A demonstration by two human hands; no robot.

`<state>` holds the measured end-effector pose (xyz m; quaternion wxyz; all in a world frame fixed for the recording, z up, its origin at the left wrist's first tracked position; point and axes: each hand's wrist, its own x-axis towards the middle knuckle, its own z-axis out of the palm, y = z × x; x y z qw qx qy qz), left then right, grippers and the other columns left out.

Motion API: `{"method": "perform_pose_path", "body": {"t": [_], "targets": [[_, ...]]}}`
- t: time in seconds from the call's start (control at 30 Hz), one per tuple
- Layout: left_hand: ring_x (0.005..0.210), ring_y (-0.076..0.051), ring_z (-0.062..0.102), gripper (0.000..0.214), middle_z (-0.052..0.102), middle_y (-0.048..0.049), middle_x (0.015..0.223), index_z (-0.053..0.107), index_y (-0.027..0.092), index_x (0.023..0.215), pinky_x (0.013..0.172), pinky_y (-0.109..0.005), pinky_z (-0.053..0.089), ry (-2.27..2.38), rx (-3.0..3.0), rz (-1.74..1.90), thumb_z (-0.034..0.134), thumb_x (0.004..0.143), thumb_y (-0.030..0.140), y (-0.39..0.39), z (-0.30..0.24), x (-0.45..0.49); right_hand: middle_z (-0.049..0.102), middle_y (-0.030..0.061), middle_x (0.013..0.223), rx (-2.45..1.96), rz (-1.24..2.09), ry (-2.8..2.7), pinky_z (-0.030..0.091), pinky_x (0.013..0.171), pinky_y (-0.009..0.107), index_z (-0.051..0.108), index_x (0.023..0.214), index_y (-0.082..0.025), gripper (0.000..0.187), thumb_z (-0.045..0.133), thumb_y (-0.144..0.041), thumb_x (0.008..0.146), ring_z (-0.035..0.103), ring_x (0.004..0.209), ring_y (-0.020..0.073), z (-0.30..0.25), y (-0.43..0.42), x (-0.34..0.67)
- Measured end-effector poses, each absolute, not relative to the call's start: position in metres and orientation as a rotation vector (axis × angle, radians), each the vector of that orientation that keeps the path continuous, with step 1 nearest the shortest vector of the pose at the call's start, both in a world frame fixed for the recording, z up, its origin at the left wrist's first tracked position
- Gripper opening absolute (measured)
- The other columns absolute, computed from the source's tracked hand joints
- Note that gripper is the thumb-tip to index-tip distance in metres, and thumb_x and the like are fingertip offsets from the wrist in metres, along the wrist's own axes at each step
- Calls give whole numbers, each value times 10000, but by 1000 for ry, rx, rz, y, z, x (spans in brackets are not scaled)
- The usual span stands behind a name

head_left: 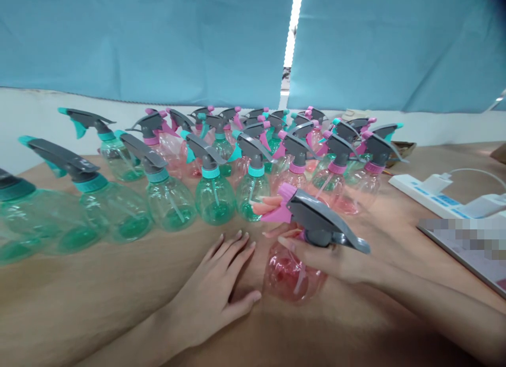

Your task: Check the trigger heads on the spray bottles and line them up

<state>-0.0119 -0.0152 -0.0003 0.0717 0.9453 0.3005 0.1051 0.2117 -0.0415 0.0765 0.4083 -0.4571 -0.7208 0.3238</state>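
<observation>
My right hand (pixel 336 261) is wrapped round the neck of a pink spray bottle (pixel 290 277), with some fingers up by its pink trigger. The bottle has a grey sprayer head, its nozzle pointing left, and a tube shows inside the see-through body. Beside it on the left, my left hand (pixel 219 282) lies flat on the wooden table (pixel 130 298), fingers stretched out and holding nothing. Just past my fingertips stand a green spray bottle (pixel 215 198) and another green spray bottle (pixel 253 193).
Several more green and pink spray bottles crowd the table in rows, including a green one (pixel 169 206) at left and a pink one (pixel 343 193) behind. On the right are a white power strip (pixel 427 195) with plugs and a flat device (pixel 466 251). A blue curtain (pixel 158 45) hangs behind.
</observation>
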Motion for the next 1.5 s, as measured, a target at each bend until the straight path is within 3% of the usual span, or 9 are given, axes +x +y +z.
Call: {"method": "perform_pose_path", "body": {"t": [0.23,0.47,0.67,0.8,1.03,1.13,1.27,1.37,1.5], "targets": [[1348,-292,372,632,410,-114,1476,387,133,1425,1127,-491,254,897,2840,323,526,927,496,-15,-2,-13,480,-39,502,-1069,880,-1823,483,486,275,588,709,-227,121,497,-252,785,448,439,120,74,-38,212],[1350,-299,369,608,424,-109,1467,412,156,1418,1126,-496,251,893,2822,334,526,926,496,-15,-2,-13,570,-10,552,-1036,894,-1804,510,517,291,603,744,-218,118,486,-211,755,569,532,157,76,-39,212],[1348,-299,371,605,417,-109,1472,421,153,1414,1127,-497,249,889,2825,325,523,929,499,-14,-2,-13,462,-34,467,-1100,883,-1827,536,547,358,603,681,-220,153,470,-236,754,483,434,144,77,-41,213],[1353,-298,362,608,413,-113,1473,419,148,1414,1129,-497,243,898,2825,306,509,934,510,-15,-2,-14,532,-14,522,-1050,914,-1810,553,596,310,553,610,-225,165,480,-204,757,593,557,155,78,-39,212],[1351,-298,364,604,415,-99,1475,405,189,1428,1125,-498,242,905,2799,310,505,932,519,-15,-1,-13,647,9,721,-978,958,-1787,550,578,257,630,782,-221,155,490,-156,773,622,614,135,75,-40,213],[1350,-298,365,604,413,-101,1476,399,194,1432,1121,-502,244,903,2797,299,501,935,521,-15,-1,-13,659,8,750,-960,996,-1766,569,649,251,658,910,-230,252,498,-118,750,664,700,146,77,-41,213],[1349,-299,367,598,417,-99,1474,403,190,1427,1125,-505,235,905,2802,304,504,936,515,-15,-1,-13,671,8,774,-992,957,-1746,574,633,266,647,1022,-241,378,501,-115,697,649,643,144,83,-41,211],[1355,-295,357,597,408,-97,1480,394,182,1431,1127,-501,234,898,2818,297,495,943,510,-15,-1,-14,663,4,730,-1019,956,-1753,570,630,270,645,961,-244,330,494,-129,691,650,646,154,85,-40,210],[1360,-290,346,600,401,-112,1482,404,145,1419,1131,-497,228,894,2848,268,488,949,509,-15,0,-13,568,-7,596,-1110,925,-1749,532,541,254,577,730,-234,127,502,-172,650,609,601,161,87,-42,211]]}}
